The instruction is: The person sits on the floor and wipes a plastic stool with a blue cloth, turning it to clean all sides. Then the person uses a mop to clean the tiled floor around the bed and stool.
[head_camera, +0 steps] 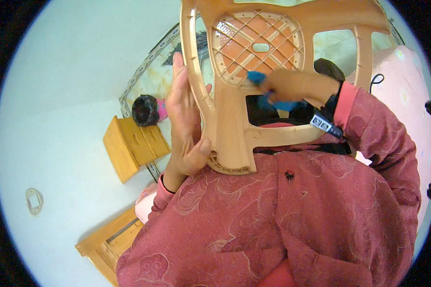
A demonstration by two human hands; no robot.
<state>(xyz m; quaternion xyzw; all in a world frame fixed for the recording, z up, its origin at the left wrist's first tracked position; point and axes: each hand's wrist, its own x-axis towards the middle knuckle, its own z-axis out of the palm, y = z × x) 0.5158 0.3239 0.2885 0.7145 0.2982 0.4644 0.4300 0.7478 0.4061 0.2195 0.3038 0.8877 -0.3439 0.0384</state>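
Note:
A tan plastic chair or stool (231,118) is held up before my chest, its underside with a crossed-rib lattice facing me. At its left edge, my left hand (186,118) grips the plastic frame, palm against the side and thumb near the hollow end of a leg. My right hand (283,86), somewhat blurred, is shut on a blue cloth (285,106) over the lower edge of the lattice. Part of the cloth hangs below the fingers across a dark opening in the frame. A dark band with a printed tag is at my right wrist.
A small wooden cabinet (140,141) stands at the left by the wall, near a black and pink object (147,110). Lower left is a wooden furniture frame (111,244). A pink flowered bed cover (404,89) lies at the right, with a black cord loop (377,80) near it.

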